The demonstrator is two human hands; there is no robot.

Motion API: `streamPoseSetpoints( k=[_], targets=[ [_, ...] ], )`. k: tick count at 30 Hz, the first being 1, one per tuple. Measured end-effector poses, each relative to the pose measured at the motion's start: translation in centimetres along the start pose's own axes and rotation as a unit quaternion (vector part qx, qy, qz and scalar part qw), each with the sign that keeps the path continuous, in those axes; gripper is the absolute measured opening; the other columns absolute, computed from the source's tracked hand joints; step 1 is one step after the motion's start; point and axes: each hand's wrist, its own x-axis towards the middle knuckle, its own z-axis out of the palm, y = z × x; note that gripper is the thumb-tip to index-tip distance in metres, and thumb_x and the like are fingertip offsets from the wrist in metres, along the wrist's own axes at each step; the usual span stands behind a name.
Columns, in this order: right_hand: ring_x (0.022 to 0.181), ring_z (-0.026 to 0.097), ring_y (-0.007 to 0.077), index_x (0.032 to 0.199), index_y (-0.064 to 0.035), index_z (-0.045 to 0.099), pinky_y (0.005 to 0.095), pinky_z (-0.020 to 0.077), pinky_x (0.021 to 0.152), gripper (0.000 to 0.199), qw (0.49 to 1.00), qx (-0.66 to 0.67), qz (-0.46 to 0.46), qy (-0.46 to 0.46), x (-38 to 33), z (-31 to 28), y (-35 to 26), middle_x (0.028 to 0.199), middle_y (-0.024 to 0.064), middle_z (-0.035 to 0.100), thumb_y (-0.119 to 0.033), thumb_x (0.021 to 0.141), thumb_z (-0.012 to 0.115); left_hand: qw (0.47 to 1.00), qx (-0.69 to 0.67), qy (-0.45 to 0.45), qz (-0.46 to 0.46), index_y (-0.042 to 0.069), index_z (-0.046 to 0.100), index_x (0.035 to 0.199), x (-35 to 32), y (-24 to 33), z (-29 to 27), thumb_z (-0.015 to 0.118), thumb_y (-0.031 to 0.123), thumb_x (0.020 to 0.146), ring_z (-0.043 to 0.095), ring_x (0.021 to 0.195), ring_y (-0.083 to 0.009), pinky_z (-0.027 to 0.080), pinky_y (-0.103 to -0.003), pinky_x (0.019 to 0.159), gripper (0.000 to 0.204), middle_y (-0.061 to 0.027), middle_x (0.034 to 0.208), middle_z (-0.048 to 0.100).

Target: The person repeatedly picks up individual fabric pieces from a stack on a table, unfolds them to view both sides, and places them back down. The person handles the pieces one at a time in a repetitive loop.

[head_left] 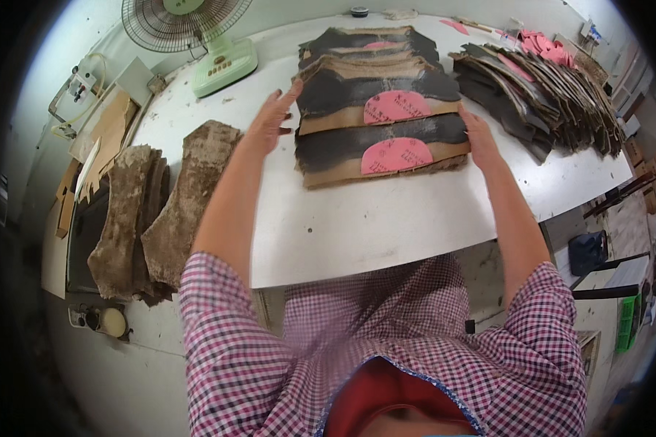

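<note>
Head view, stack point(381, 109) long axis running away, hands point(270, 120) flanking

A: Where did the camera sit?
B: On the person's head, looking steeply down at the white table point(386, 226), close in.
A: And its facing?
B: Forward toward twelve o'clock; forearms entered from six, a fan point(197, 36) stood near eleven. Edges bent at the rim.
</note>
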Motion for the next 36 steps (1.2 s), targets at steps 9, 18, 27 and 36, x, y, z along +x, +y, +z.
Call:
streamPoseSetpoints(
  k=[9, 18, 27, 36],
  targets=[
    [0.085, 0.059, 0.0151, 0.114, 0.0077, 0.058, 0.0298, 0.0474, 0.075, 0.052, 0.995, 0.079, 0.038, -0.053, -4.0, 0.1, -2.0, 0.1, 0.01, 0.064, -0.032, 0.083, 0.071, 0.971, -0.231, -0.06, -0.025, 0.0, 0.053, 0.125, -0.7, -2.9, 5.6, 0.072, 0.024, 0.083, 0.061, 0.102, -0.0243, 0.048, -0.035, 0.092, 0.052, -0.0128, 0.115, 0.062],
    [0.098, 0.059, 0.0262, 0.115, 0.0078, 0.054, 0.0343, 0.0447, 0.088, 0.055, 0.954, -0.237, -0.143, 0.115, -7.9, -2.6, -0.2, 0.104, 0.0173, 0.063, -0.037, 0.085, 0.067, 0.991, 0.046, 0.112, 0.06, -0.004, 0.048, 0.128, -8.7, -2.1, 7.4, 0.072, 0.037, 0.082, 0.055, 0.11, -0.0247, 0.043, -0.036, 0.095, 0.066, -0.0171, 0.128, 0.053],
    [0.108, 0.056, 0.0213, 0.125, 0.0031, 0.052, 0.0312, 0.0434, 0.096, 0.048, 0.976, 0.033, -0.065, -0.203, -13.6, 3.6, -8.9, 0.116, 0.0126, 0.058, -0.033, 0.093, 0.058, 0.829, 0.383, 0.218, 0.345, 0.0, 0.057, 0.115, -11.1, -0.6, 7.8, 0.074, 0.024, 0.078, 0.045, 0.118, -0.0322, 0.039, -0.039, 0.098, 0.047, -0.0176, 0.125, 0.048],
    [0.107, 0.057, 0.0176, 0.119, 0.0026, 0.056, 0.0322, 0.0459, 0.096, 0.045, 0.955, 0.179, 0.015, -0.237, -13.2, 3.3, -7.0, 0.112, 0.0106, 0.06, -0.036, 0.095, 0.056, 0.924, 0.268, 0.152, 0.226, 0.004, 0.06, 0.107, -11.9, 0.9, 9.6, 0.072, 0.017, 0.08, 0.059, 0.095, -0.0302, 0.047, -0.038, 0.082, 0.032, -0.015, 0.1, 0.063]
  ],
)
